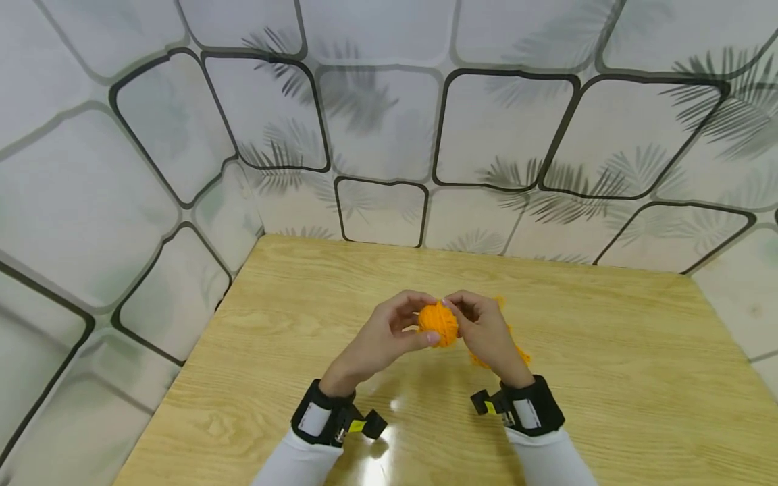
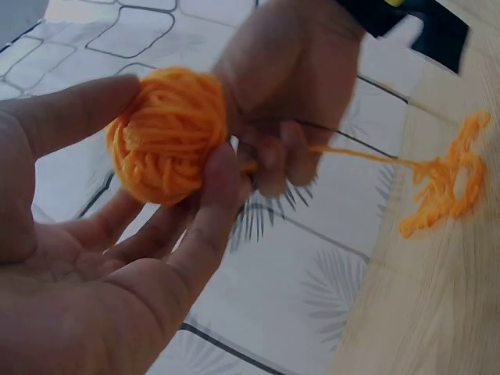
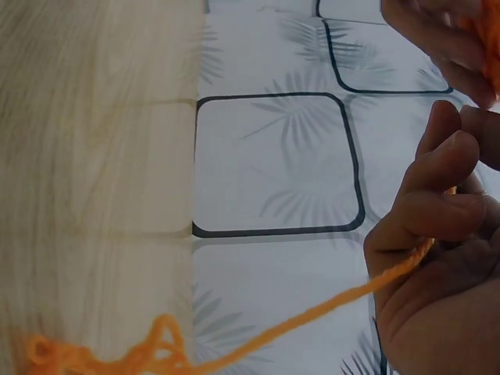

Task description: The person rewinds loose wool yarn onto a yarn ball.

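An orange ball of yarn point(image 1: 438, 324) is held above the wooden table between the thumb and fingers of my left hand point(image 1: 392, 329). In the left wrist view the wound strands of the yarn ball point(image 2: 168, 134) show clearly. My right hand point(image 1: 484, 331) is close against the ball's right side, its fingers curled round the yarn strand point(image 3: 344, 297). From that hand the strand runs down to a loose heap of orange yarn point(image 2: 449, 183) on the table. In the head view my right hand and wrist partly hide this heap.
The wooden table point(image 1: 292, 290) meets a wall point(image 1: 383, 209) with a stone-outline and leaf pattern at its back. Each wrist wears a black strap with a small camera, the left strap point(image 1: 322, 415) and the right strap point(image 1: 535, 408).
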{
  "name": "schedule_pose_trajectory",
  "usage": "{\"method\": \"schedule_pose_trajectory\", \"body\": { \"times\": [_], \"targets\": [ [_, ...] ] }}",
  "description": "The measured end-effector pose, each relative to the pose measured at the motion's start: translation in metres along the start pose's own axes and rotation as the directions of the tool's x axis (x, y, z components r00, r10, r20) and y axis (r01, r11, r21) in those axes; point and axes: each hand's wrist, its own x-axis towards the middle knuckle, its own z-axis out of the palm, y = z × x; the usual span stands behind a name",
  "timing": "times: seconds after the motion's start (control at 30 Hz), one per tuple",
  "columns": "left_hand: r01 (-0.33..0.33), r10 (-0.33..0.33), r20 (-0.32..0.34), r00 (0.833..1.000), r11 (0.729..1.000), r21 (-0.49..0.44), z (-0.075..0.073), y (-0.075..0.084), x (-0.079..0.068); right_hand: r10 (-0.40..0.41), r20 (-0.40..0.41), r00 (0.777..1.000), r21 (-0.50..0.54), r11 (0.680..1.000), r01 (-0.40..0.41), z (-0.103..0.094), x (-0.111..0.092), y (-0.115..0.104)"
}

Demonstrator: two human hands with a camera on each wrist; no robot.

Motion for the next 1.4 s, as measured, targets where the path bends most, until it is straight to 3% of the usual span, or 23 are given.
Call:
{"method": "schedule_pose_trajectory", "body": {
  "times": [0.13,0.33,0.47,0.57,0.63,0.73,0.97,1.1,1.17,1.27,1.33,1.4],
  "targets": [
    [-0.008,-0.006,-0.146,0.989,0.996,-0.094,-0.001,-0.003,0.007,0.012,0.032,0.999,-0.045,0.999,-0.010,0.010,-0.003,0.012],
    [0.005,-0.074,-0.306,0.949,0.975,-0.220,-0.001,-0.012,0.018,-0.021,0.045,0.999,-0.160,0.987,0.029,0.020,-0.008,0.014],
    [0.018,-0.076,-0.400,0.913,0.989,-0.146,-0.001,-0.022,0.026,-0.054,0.036,0.998,-0.229,0.972,0.061,0.022,-0.011,-0.003],
    [0.040,-0.028,-0.428,0.903,0.999,0.020,-0.003,-0.033,0.028,-0.063,0.031,0.998,-0.253,0.965,0.069,0.021,-0.015,-0.027],
    [0.057,0.004,-0.418,0.909,0.990,0.132,-0.004,-0.039,0.028,-0.066,0.024,0.998,-0.249,0.966,0.070,0.018,-0.017,-0.042],
    [0.087,0.008,-0.374,0.927,0.968,0.237,-0.005,-0.046,0.028,-0.077,-0.012,0.997,-0.248,0.966,0.072,0.013,-0.015,-0.045],
    [0.140,-0.094,-0.203,0.975,0.964,0.225,-0.006,-0.049,0.028,-0.107,-0.108,0.988,-0.183,0.979,0.086,-0.002,-0.008,-0.039],
    [0.104,-0.092,-0.060,0.994,0.967,0.233,-0.007,-0.044,0.027,-0.096,-0.163,0.982,-0.181,0.981,0.066,-0.008,-0.004,-0.031],
    [0.079,-0.088,0.035,0.995,0.975,0.208,-0.009,-0.041,0.024,-0.081,-0.167,0.983,-0.162,0.985,0.054,-0.010,-0.003,-0.026],
    [0.068,-0.080,0.143,0.986,0.994,0.087,-0.009,-0.035,0.021,-0.049,-0.139,0.989,-0.118,0.992,0.033,-0.012,-0.002,-0.017],
    [0.069,-0.065,0.156,0.986,0.997,-0.022,-0.008,-0.032,0.020,-0.035,-0.116,0.993,-0.089,0.996,0.025,-0.013,-0.002,-0.012],
    [0.062,-0.047,0.105,0.993,0.988,-0.139,-0.006,-0.029,0.021,-0.027,-0.093,0.995,-0.067,0.998,0.021,-0.012,-0.003,-0.009]
  ]
}}
